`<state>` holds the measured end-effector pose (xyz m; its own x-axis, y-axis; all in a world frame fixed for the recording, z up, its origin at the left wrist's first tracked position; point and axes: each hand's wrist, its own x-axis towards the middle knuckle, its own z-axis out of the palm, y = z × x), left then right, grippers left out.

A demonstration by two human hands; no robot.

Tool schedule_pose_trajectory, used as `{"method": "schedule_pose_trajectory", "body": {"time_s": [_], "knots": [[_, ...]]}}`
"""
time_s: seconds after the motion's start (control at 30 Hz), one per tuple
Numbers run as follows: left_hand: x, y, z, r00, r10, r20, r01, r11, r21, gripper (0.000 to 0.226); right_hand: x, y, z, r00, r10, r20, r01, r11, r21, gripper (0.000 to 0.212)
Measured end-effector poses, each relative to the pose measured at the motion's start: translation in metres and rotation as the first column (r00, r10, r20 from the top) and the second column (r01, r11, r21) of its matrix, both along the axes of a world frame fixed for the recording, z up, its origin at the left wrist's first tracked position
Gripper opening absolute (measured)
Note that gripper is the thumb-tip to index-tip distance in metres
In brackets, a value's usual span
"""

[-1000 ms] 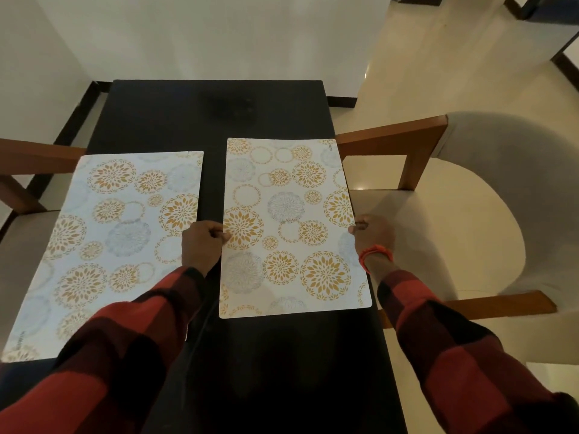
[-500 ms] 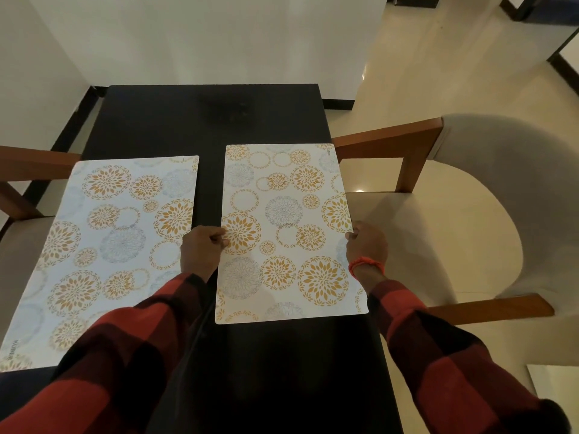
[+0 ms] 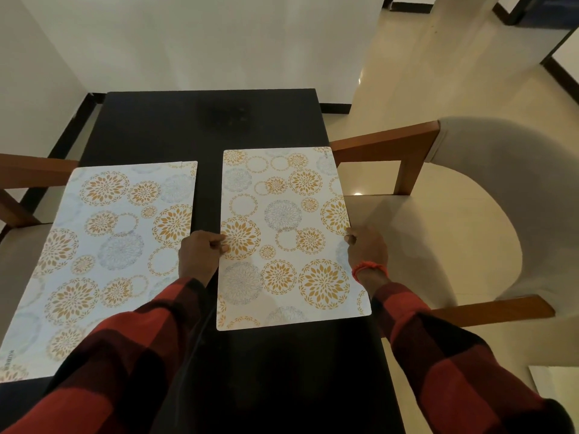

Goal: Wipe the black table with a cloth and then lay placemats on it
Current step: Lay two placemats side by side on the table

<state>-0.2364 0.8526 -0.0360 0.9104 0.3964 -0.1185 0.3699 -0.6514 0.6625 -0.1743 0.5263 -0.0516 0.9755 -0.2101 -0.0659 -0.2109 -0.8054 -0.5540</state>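
Two white placemats with gold and blue flower circles lie on the black table [image 3: 200, 126]. The right placemat [image 3: 282, 214] sits along the table's right edge. My left hand [image 3: 200, 253] pinches its left edge and my right hand [image 3: 366, 249] pinches its right edge, both about halfway down. The left placemat [image 3: 109, 245] lies flat at the table's left side, overhanging the left edge, and no hand touches it. No cloth is in view.
A cream chair with wooden arms [image 3: 438, 233] stands close against the table's right side. Another wooden chair arm [image 3: 28, 170] shows at the left. A white wall runs behind the table's far end, with tiled floor [image 3: 423, 73] to the right.
Both hands have kept their pinch on the right placemat. It sits slightly lower in the view than before, along with the table, so the camera has shifted a little.
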Motion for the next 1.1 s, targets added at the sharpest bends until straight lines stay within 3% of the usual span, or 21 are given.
{"method": "schedule_pose_trajectory", "body": {"time_s": [0.3,0.6,0.77,1.1], "knots": [[-0.001,-0.001,-0.001,1.0,-0.009,-0.008,0.009,1.0,0.019,0.027,-0.003,0.0,0.0,0.998,0.067,-0.009,-0.067,0.995,-0.08,0.028],[-0.003,-0.002,-0.003,0.999,-0.039,0.007,0.038,0.998,0.053,0.027,-0.006,-0.011,0.013,0.99,0.053,-0.129,-0.043,0.996,0.075,0.036],[-0.004,-0.004,-0.003,0.999,-0.042,0.008,0.042,0.997,0.07,0.027,-0.013,-0.015,0.011,0.971,0.127,-0.2,-0.111,0.99,0.089,0.048],[-0.009,-0.014,0.011,0.999,-0.034,0.024,0.03,0.992,0.122,0.024,-0.012,-0.014,0.036,0.963,0.134,-0.233,-0.115,0.989,0.094,0.047]]}}
